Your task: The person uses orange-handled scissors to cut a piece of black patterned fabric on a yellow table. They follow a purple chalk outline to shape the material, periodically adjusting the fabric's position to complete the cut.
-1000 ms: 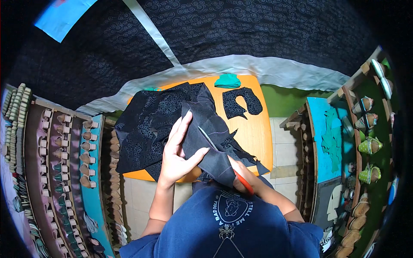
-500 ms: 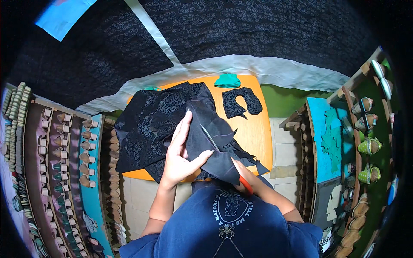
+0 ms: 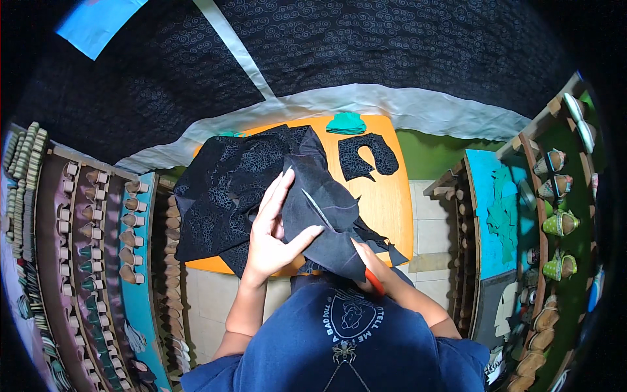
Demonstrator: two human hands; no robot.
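My left hand (image 3: 268, 238) grips a piece of black fabric (image 3: 307, 183), thumb on top and the other fingers along its left edge. Orange-handled scissors (image 3: 373, 282) are in my right hand (image 3: 367, 258), whose fingers are mostly covered by the cloth. A slim metal blade shows over the dark material, pointing up and left, with a cut edge of the fabric beside it. Thin pale lines run across the cloth. Under and left of my hands spreads a larger heap of black patterned fabric (image 3: 228, 176).
On the orange table (image 3: 392, 202), a cut U-shaped black patterned piece (image 3: 385, 155) lies at the right, below folded green cloth (image 3: 346, 123). Racks of shoe forms (image 3: 132, 222) stand at the left. A blue board with green scraps (image 3: 501, 209) and shelved shoes (image 3: 560, 223) are at the right.
The scissors and the held fabric have shifted very slightly, and the flap right of the blade sits a little differently. Both hands keep their hold.
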